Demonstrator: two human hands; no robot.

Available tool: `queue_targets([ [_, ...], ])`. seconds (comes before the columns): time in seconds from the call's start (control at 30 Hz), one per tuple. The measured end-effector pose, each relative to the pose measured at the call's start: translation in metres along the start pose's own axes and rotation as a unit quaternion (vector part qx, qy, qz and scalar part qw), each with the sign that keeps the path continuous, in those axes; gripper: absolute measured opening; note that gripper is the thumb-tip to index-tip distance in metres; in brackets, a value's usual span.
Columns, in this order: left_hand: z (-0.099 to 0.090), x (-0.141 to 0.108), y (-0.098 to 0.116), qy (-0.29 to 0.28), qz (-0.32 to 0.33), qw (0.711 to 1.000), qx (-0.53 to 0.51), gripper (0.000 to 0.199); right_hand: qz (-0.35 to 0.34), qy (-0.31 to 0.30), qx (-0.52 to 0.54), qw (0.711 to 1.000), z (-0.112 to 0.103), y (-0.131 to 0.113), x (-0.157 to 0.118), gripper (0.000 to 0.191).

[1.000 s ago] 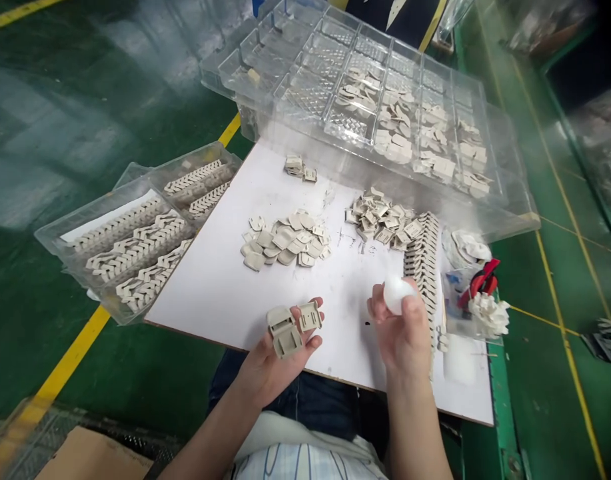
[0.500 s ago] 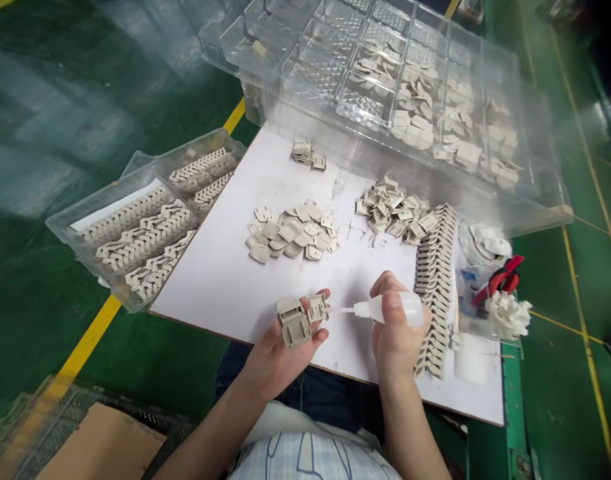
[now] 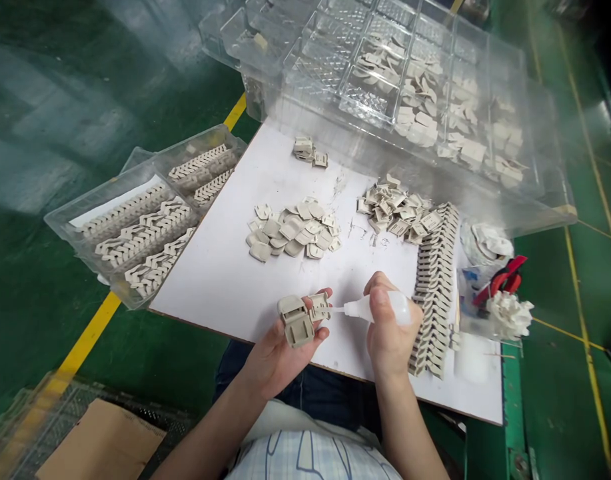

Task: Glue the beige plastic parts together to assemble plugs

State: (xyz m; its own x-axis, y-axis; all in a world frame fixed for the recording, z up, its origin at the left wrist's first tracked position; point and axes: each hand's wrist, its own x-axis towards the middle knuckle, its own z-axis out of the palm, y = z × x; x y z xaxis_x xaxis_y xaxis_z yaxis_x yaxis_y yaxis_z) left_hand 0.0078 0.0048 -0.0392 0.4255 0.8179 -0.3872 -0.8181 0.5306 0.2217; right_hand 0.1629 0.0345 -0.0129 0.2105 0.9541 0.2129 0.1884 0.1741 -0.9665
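My left hand (image 3: 285,357) is closed around beige plastic parts near the front edge of the white board (image 3: 215,287). One is a larger hinged-looking piece (image 3: 298,323); beside it, at the fingertips, sits a smaller bracket-like part (image 3: 318,305). In my right hand (image 3: 391,340) is a white squeeze bottle (image 3: 370,308), held sideways with its thin nozzle pointing left. The nozzle tip reaches the right edge of the smaller part; whether it touches, I cannot tell. A pile of flat rounded beige pieces (image 3: 295,230) lies beyond my left hand.
Beige clips (image 3: 395,210) are heaped at the back right, beside a long stacked row (image 3: 435,293). Clear compartment trays (image 3: 370,87) stand behind; another tray (image 3: 130,220) is at left. Red-handled cutters (image 3: 500,283) rest in a container at right.
My right hand has moved left with the squeeze bottle, bringing the nozzle up to the smaller beige part. My left hand has stayed nearly still.
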Motion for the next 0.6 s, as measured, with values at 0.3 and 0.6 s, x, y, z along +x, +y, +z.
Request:
queue_targets([
  [0.3, -0.0004, -0.0003, 0.0011, -0.004, 0.001, 1.000, 0.005, 0.040, 0.013, 0.004, -0.002, 1.000, 0.0005, -0.0021, -0.0003, 0.047],
  [0.6, -0.0002, 0.0002, 0.0010, -0.008, 0.004, 1.000, 0.002, 0.041, 0.050, 0.053, -0.025, 0.997, -0.0054, -0.0023, -0.0007, 0.049],
])
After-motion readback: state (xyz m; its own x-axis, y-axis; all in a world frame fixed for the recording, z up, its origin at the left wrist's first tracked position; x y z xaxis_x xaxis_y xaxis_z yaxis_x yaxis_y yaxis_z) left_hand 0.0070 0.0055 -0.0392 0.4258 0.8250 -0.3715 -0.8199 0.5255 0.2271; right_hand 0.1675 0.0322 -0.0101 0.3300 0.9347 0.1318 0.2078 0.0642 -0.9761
